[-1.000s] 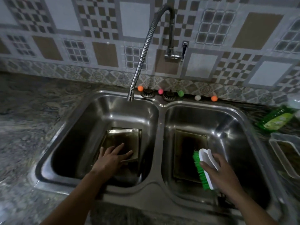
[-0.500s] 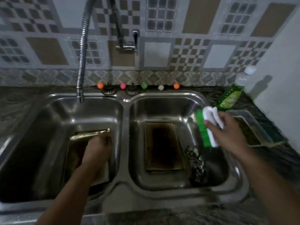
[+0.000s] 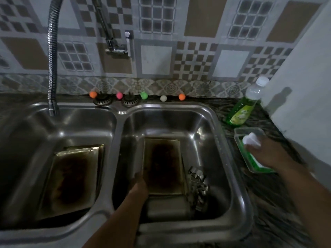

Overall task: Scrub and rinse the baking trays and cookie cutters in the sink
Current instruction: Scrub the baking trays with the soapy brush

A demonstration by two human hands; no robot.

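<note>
**Double sink with soiled trays, hands at the right basin and the counter**

A steel double sink (image 3: 118, 111) holds two baking trays. The left tray (image 3: 71, 178) lies tilted in the left basin, its floor darkly stained. The right tray (image 3: 162, 165) lies flat in the right basin, equally stained. Metal cookie cutters (image 3: 197, 183) sit in a heap just right of this tray, on the basin floor. The left hand (image 3: 138, 185) reaches into the right basin and meets the near left corner of the right tray; how its fingers lie cannot be told, being blurred and dark. The right hand (image 3: 265, 154) curls its fingers round a white-handled, green-bristled brush (image 3: 250, 149), held over a clear tub (image 3: 240, 133) on the counter (image 3: 268, 203). A green soap bottle (image 3: 241, 110) stands behind the tub. The hose tap (image 3: 52, 68) hangs over the left basin.
</note>
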